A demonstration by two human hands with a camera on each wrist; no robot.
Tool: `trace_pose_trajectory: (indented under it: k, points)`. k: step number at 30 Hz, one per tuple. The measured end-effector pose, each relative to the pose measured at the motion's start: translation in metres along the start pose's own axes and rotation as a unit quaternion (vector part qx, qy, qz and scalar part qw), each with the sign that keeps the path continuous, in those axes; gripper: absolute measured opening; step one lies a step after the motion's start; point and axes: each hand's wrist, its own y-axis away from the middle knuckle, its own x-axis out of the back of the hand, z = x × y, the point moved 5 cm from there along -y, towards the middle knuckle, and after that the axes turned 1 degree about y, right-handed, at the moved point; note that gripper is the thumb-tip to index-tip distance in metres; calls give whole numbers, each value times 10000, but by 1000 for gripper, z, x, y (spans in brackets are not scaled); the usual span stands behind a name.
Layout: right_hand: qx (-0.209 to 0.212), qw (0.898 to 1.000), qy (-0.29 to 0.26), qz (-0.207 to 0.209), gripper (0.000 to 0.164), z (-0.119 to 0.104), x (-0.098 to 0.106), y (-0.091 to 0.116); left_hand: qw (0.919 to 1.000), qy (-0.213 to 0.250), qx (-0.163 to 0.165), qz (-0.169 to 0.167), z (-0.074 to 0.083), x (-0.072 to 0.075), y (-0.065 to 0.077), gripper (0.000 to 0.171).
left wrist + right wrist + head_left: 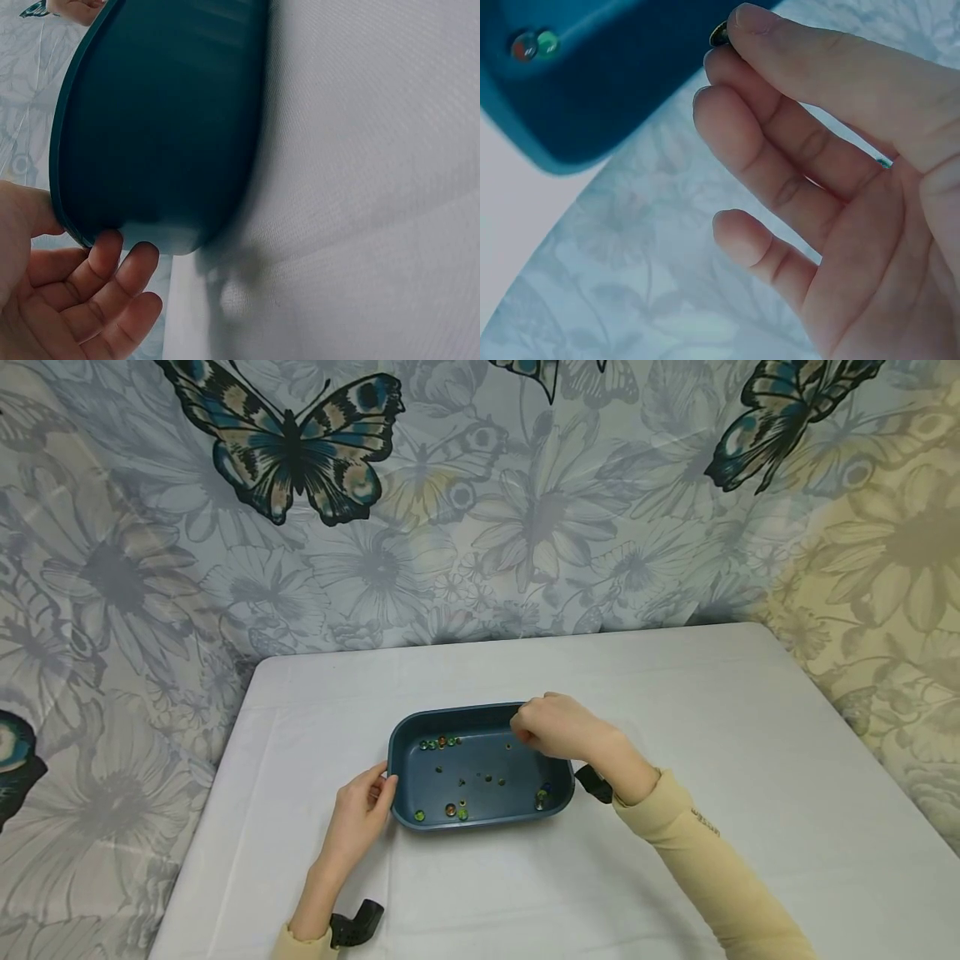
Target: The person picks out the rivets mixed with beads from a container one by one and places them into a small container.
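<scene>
Across the white cloth-covered counter (675, 702), here's the rounded rectangular blue tray (480, 747), plastic by the look of it, and the hands are well apart at its two ends! The left hand (355, 814) grips the left end, thumb at the rim; the right hand (564, 728), over the back right corner, pinches something small between thumb and finger. Inside, glossy green and amber glass-like marbles (442, 741) line up at back left, more lie along the front, and tiny dark-gold pieces (488, 778) dot the middle. And the pinched prize: a small, dark, yellow-edged round piece (719, 34). Handling single pieces looks like the step; next calls for a steady tray and controlled release.
</scene>
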Motion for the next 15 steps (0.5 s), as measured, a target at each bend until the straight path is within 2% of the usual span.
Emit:
trace_pose_trajectory:
  k: [15]
  points:
    - [-445,9987,-39,245,34,30,2,36,10000,1,-29,3,-1,0,0,26]
